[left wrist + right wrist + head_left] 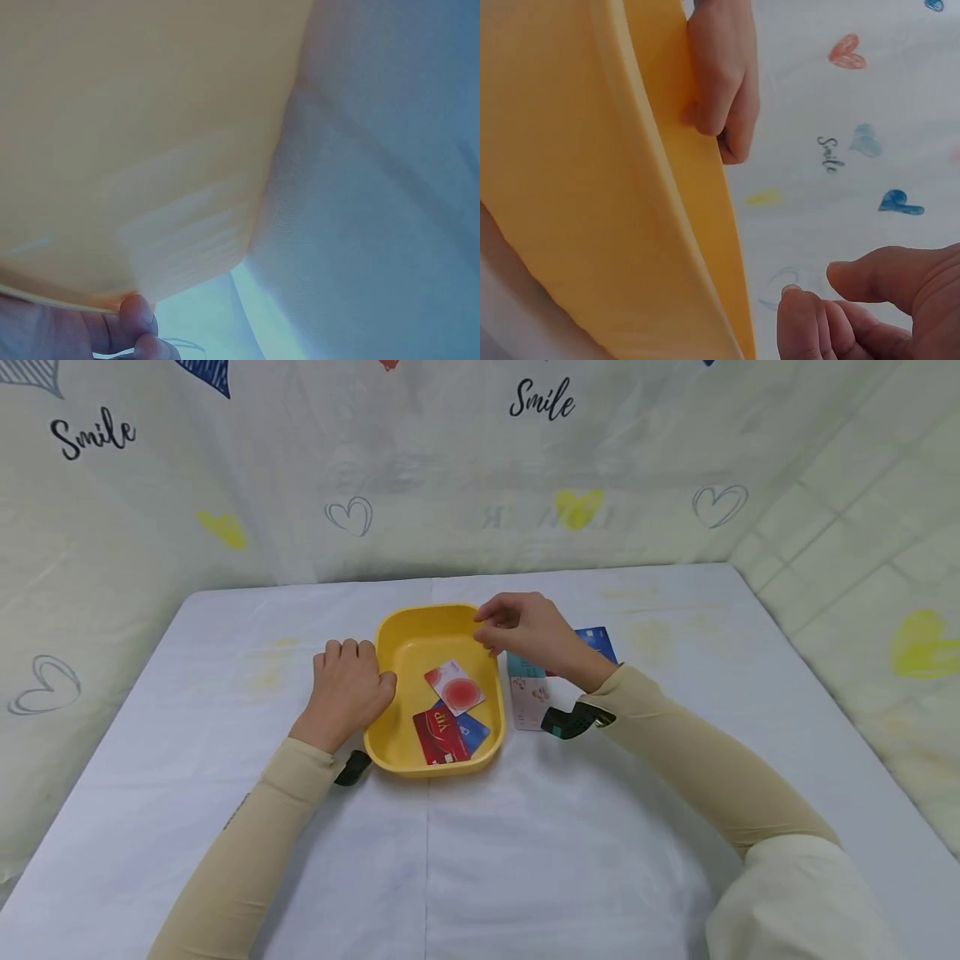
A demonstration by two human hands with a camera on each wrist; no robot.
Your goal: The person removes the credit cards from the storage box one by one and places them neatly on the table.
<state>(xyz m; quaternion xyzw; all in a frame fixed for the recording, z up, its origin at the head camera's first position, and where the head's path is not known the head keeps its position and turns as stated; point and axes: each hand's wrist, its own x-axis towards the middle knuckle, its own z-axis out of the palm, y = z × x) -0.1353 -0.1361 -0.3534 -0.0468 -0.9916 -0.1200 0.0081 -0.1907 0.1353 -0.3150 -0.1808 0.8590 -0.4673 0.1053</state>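
My left hand (347, 692) grips the left rim of a yellow plastic tray (408, 647), its thumb over the edge. In the left wrist view, fingertips (137, 319) curl at the tray's rim. Above the tray's right rim hovers my right hand (531, 631); the right wrist view shows its thumb (881, 274) apart from loosely bent fingers, nothing between them. Inside the tray lie a red VIP card (440, 735), a blue card (474, 732) partly under it, and a white card with a red circle (454, 687) overlapping the blue one.
Right of the tray, partly hidden by my right hand and wrist, lie a pale card with a pinkish pattern (528, 703), a teal card (522, 667) and a blue card (597, 643). A white cloth (465, 860) covers the table; a printed curtain (450, 460) hangs behind.
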